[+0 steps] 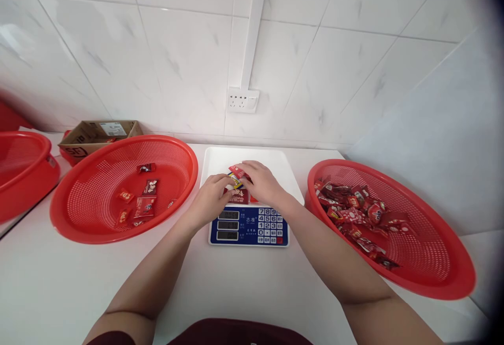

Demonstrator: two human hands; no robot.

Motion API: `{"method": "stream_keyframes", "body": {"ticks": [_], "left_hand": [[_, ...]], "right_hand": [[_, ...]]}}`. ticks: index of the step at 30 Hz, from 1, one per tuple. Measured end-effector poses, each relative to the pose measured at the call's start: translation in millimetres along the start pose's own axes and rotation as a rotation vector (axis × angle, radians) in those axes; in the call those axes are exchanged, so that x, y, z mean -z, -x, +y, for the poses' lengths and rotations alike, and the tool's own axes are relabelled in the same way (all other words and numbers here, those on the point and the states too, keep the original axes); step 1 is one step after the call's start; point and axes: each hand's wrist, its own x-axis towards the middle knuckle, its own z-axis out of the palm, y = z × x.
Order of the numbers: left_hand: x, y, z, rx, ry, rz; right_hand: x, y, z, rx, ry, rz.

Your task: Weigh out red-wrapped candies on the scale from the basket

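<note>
Both hands meet over the white plate of a digital scale (275, 169), around a small group of wrapped candies. My left hand (210, 198) is closed at the left side, its fingertips and thumb on a yellow and blue candy packet (236, 179). From the right, my right hand (264, 183) curls its fingers over a red candy packet (235, 170). A dark red packet (238, 196) with pale lettering lies on the plate just below the fingers. The palms hide part of the group.
To the right, a red mesh basket (444, 250) holds many wrapped candies. Another red basket (84, 192) on the left holds several packets. Behind it stands a cardboard box (92, 145); a further red basket (23, 192) is at the far left. A wall socket (243, 100) sits above the scale.
</note>
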Motion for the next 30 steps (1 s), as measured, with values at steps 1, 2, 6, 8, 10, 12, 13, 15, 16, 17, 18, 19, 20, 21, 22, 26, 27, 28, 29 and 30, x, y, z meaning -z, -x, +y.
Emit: {"method": "stream_keyframes", "body": {"ticks": [1,2,6,8,10,12,13,15,16,17,18,19,20,21,22,26,27,28,29,30], "left_hand": [[0.5,0.5,-0.6,-0.003,-0.006,0.004],[1.2,1.1,-1.3,-0.006,-0.015,0.005],[5.9,3.2,-5.5,-0.004,-0.051,-0.007],[7.5,3.5,-7.2,0.004,-0.067,-0.006],[8.0,3.2,-8.3,0.006,-0.082,0.003],[7.6,2.9,-9.1,-0.007,-0.087,0.0],[7.2,2.8,-9.4,-0.018,-0.084,-0.012],[6.7,3.0,-10.1,-0.036,-0.075,-0.048],[6.7,3.2,-10.3,-0.039,-0.074,-0.065],[6.7,3.5,-10.5,-0.035,-0.075,-0.078],[6.8,3.8,-10.5,-0.028,-0.079,-0.086],[6.8,4.1,-10.4,-0.02,-0.083,-0.094],[6.7,4.4,-10.1,-0.012,-0.087,-0.101],[6.6,4.7,-9.7,-0.007,-0.088,-0.107],[6.3,4.9,-9.0,-0.004,-0.088,-0.112],[4.8,5.0,-5.4,0.006,-0.054,-0.125],[4.6,4.8,-4.4,0.008,-0.04,-0.136],[4.4,4.6,-3.5,0.01,-0.031,-0.148],[4.4,4.4,-2.8,0.009,-0.027,-0.16],[4.4,4.2,-2.4,0.005,-0.029,-0.169]], "right_hand": [[-3.9,-5.5,1.4,0.014,0.016,-0.03],[-6.9,-10.1,4.1,0.028,0.025,-0.063],[-4.8,-17.4,21.4,0.068,-0.011,-0.132],[4.5,-13.9,28.6,0.004,-0.031,-0.076],[16.2,-7.1,32.9,-0.105,-0.047,0.012],[27.2,1.2,35.1,-0.217,-0.045,0.067],[31.8,5.4,35.7,-0.267,-0.034,0.071],[38.8,13.5,36.7,-0.345,0.005,0.045],[41.4,17.5,37.2,-0.368,0.028,0.03],[43.6,21.4,37.5,-0.384,0.051,0.02],[45.7,25.4,37.5,-0.397,0.074,0.015],[47.8,29.6,37.2,-0.407,0.095,0.014],[50.0,33.8,36.4,-0.415,0.111,0.011],[52.2,38.1,35.0,-0.42,0.116,0.003],[54.1,42.3,33.1,-0.42,0.109,-0.016],[53.3,51.9,23.6,-0.327,-0.017,-0.184],[50.0,51.3,21.8,-0.3,-0.029,-0.208],[45.6,49.5,20.3,-0.282,-0.026,-0.208],[40.6,46.5,19.2,-0.274,-0.01,-0.185],[35.5,42.7,18.4,-0.27,0.009,-0.147]]}}
